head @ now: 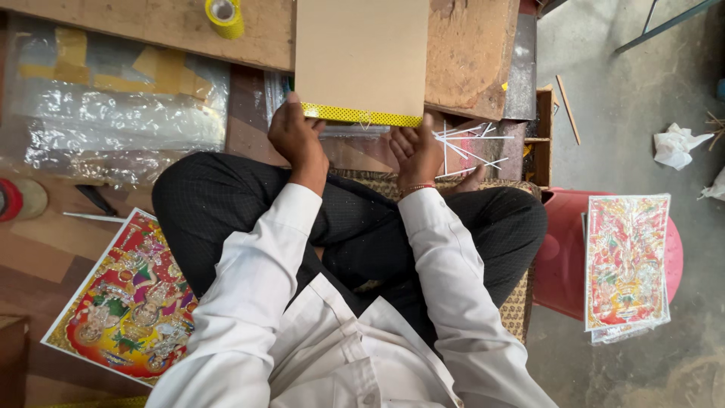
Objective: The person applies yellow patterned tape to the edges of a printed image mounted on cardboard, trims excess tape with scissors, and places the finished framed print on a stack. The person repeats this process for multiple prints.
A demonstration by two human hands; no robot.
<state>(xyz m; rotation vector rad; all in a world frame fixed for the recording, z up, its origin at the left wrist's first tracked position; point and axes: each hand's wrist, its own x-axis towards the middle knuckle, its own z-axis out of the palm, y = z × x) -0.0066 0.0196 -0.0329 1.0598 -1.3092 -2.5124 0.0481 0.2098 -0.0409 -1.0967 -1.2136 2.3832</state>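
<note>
The board's [361, 57] top is getting cropped; my left hand [296, 138] and right hand [414, 153] are pinching its yellow-taped edge [361, 115].

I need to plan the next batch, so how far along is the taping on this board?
The near edge of the tan board already carries yellow tape. Both hands, left hand and right hand, press on that strip. The side edges show no tape. The tape roll sits on the bench above.

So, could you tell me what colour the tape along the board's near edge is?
Yellow tape with small dark dots, head view.
</note>
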